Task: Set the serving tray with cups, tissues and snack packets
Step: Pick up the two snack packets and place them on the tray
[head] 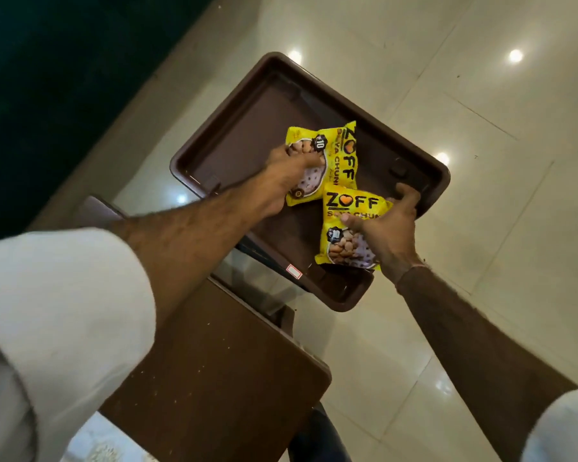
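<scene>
A brown serving tray (254, 128) rests on the corner of a table and juts out over the floor. Two yellow snack packets lie in it. My left hand (289, 175) is on the far snack packet (339, 151), fingers closed on its lower left part. My right hand (386, 228) grips the near snack packet (346, 208) at its right side, thumb on top, fingertips close to the tray's right rim. No cups or tissues are in view.
A brown wooden table (214, 378) with a glass panel (247, 271) supports the tray. Glossy cream floor tiles (481, 161) spread to the right. A dark green surface (64, 78) fills the upper left. White sleeves cover both upper arms.
</scene>
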The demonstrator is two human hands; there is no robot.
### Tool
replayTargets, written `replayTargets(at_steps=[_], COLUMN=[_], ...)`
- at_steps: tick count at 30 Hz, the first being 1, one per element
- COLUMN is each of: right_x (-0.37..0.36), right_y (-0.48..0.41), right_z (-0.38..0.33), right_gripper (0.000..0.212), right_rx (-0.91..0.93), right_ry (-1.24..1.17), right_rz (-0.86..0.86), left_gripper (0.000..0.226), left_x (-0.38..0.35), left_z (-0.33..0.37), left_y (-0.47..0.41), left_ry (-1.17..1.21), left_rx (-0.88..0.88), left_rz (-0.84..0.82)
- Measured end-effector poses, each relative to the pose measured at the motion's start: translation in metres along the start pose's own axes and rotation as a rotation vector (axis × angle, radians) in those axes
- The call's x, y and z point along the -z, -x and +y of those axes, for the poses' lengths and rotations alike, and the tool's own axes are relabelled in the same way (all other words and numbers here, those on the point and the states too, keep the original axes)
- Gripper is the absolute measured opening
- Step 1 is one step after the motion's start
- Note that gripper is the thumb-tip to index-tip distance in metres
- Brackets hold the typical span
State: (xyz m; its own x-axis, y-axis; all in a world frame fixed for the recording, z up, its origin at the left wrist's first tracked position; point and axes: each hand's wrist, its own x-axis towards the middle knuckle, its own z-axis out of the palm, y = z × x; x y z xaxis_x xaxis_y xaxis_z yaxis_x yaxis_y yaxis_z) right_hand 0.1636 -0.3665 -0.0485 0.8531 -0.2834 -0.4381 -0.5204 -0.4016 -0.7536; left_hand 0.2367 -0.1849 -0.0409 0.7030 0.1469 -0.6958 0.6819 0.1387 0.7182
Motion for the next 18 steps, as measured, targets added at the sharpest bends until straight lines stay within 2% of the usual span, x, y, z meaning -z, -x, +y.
replayTargets(at_steps=[3, 8, 12, 16, 18], right_x=[0.003, -0.011, -0.043, -0.087, -0.112], right_y=[0.001, 0.015, 0.042, 0.092, 0.123], right_z=[-0.007, -0.036, -0.063, -0.09, -0.101], right_gripper=[0.095, 0.073, 0.057, 0.039, 0.033], right_rx=[-0.057, -0.038, -0.022, 0.015, 0.008], right_ry=[-0.115, -0.255, -0.256, -0.216, -0.197], right_rz=[-0.069, -0.273, -0.426, -0.596, -0.698], left_gripper=[0.023, 0.02, 0.039, 0.021, 0.02], left_x=[0.031, 0.104, 0.161, 0.224, 0.262], left_z=[-0.004, -0.015, -0.03, -0.056, -0.072], left_y=[0.018, 0.062, 0.105, 0.15, 0.177], left_ry=[0.252, 0.497, 0.659, 0.818, 0.884], left_rx=[-0.001, 0.005, 0.001, 0.002, 0.008], left_rz=[0.089, 0.086, 0.139, 0.215, 0.278])
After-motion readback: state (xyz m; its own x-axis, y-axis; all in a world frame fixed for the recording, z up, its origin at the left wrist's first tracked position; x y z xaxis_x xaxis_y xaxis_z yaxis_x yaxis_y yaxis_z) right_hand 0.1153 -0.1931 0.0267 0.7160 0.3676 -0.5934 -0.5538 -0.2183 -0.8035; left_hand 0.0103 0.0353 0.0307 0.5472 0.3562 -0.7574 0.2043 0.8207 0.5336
